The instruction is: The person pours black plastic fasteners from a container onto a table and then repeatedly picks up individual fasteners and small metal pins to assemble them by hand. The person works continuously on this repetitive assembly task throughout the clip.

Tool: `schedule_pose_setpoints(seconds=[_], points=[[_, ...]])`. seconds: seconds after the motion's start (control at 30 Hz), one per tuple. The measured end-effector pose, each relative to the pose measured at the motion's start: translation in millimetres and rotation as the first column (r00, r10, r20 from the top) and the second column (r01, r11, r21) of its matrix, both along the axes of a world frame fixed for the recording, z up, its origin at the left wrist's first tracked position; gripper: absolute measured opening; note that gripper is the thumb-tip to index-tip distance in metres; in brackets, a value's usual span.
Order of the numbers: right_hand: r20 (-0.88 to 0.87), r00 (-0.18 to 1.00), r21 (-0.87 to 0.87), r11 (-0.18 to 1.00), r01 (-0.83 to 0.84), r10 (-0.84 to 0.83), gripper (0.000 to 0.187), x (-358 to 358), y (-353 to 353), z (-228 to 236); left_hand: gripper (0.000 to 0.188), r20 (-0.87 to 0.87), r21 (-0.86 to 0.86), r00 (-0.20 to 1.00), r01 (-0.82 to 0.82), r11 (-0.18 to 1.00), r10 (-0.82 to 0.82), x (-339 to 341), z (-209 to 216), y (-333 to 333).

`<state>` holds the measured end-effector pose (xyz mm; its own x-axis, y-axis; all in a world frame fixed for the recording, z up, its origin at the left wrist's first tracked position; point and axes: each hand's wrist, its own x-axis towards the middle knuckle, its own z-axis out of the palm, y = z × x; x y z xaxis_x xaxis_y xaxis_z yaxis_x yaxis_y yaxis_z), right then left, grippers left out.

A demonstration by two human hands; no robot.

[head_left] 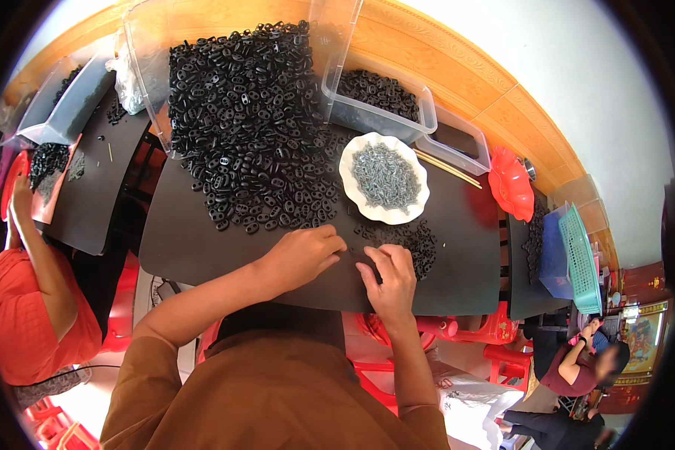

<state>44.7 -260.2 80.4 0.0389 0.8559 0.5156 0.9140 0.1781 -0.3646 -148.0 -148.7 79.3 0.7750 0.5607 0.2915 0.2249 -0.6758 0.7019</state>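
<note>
Over the dark table (pixel 457 262) my left hand (pixel 304 256) has its thumb and fingers drawn together beside the front edge of a heap of black oval plastic pieces with holes (pixel 247 120). Whatever it pinches is too small and dark to make out. Just to its right, my right hand (pixel 391 283) hovers with bent fingers, thumb and forefinger apart, and nothing visible between them. Close beyond its fingertips lies a small pile of black parts (pixel 416 244). Farther back, a white scalloped bowl (pixel 349 180) holds many small silvery metal pieces (pixel 386 176).
A clear bin (pixel 146 75) lies tipped behind the heap. Beside it stand a tub of black parts (pixel 382 112), chopsticks (pixel 450 169) and a red dish (pixel 511 184). At left, a person in red (pixel 30 315) works at another table; more people sit at right.
</note>
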Motion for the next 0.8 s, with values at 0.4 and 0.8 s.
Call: schedule_pose_setpoints(seconds=[0.4,0.8], points=[[0.040,0.999,0.017,1.000,0.016,-0.017,0.022,-6.0,18.6,-16.1,0.010,-0.035,0.383,0.995,-0.071,0.921,0.091,65.6,21.8,75.0],[0.064,0.998,-0.070,0.997,-0.023,0.028,0.022,13.5,22.1,-11.5,0.007,-0.156,0.447,0.988,0.061,0.892,0.011,109.4,-3.0,90.6]])
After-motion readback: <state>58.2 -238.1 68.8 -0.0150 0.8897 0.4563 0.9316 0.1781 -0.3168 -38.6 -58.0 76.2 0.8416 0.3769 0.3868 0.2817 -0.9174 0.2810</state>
